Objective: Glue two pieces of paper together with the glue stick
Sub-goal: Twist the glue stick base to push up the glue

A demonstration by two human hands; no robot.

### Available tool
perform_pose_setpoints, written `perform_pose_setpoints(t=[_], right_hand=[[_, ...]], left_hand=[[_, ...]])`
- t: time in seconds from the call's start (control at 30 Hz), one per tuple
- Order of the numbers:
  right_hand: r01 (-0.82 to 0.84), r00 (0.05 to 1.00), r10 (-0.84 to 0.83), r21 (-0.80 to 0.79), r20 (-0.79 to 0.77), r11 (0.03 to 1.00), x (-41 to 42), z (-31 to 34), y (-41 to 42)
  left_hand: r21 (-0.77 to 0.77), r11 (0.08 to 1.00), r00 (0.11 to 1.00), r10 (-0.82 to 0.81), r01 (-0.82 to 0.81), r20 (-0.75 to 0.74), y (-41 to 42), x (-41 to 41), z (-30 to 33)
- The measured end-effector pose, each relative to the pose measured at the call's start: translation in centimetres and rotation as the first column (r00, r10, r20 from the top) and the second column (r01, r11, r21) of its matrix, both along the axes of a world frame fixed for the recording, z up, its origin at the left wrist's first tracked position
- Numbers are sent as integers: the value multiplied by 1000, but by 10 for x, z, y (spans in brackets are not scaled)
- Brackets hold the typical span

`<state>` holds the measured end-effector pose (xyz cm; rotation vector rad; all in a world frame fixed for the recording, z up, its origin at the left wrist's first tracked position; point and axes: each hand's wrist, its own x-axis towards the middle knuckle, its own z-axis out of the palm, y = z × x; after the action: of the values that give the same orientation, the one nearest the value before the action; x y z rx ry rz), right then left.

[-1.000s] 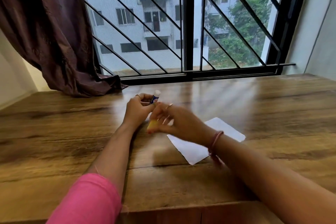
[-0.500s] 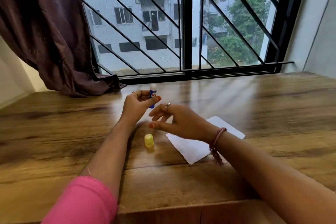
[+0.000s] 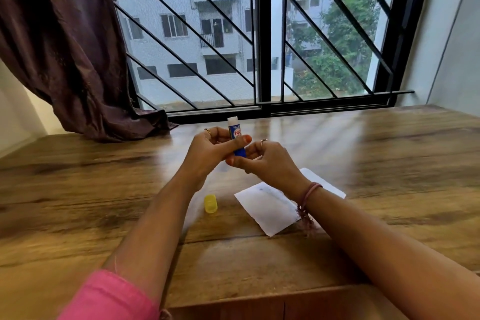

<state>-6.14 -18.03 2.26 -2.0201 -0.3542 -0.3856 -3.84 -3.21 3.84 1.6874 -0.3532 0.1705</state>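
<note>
A blue glue stick (image 3: 235,135) stands upright above the table, its white glue tip uncovered and pointing up. My left hand (image 3: 210,150) grips its middle. My right hand (image 3: 267,163) pinches the stick's bottom end with fingertips. The yellow cap (image 3: 210,203) lies on the wood below my left wrist. White paper (image 3: 270,205) lies flat on the table under my right wrist, partly hidden by my forearm; I cannot tell whether it is one sheet or two.
The wooden table (image 3: 104,202) runs back to a barred window (image 3: 262,34). A dark curtain (image 3: 67,47) hangs at the left and rests on the table's far corner. A white wall (image 3: 452,47) bounds the right side.
My right hand set the yellow cap down on the table, then rose to the glue stick's bottom end. My left hand lifted the stick slightly.
</note>
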Motion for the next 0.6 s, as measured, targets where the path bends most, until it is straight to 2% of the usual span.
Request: perform_pose_setpoints(t=[0.13,0.3,0.47,0.6], right_hand=[[-28,999,28,7,-16,1000,-1,1,-1],[-106,988,112,57,-111,993,-5,3,-2],[-231,937,254,118,-240,966,-7,7,-4],[-273,912,302,139,-276,952,-7,5,-1]], left_hand=[[4,1000,1000,7,-8,20,0,-3,2],[14,1000,1000,-19,18,22,3,-3,3],[-1,998,998,-57,57,18,5,-6,5],[-4,1000,999,-24,25,41,2,-9,8]])
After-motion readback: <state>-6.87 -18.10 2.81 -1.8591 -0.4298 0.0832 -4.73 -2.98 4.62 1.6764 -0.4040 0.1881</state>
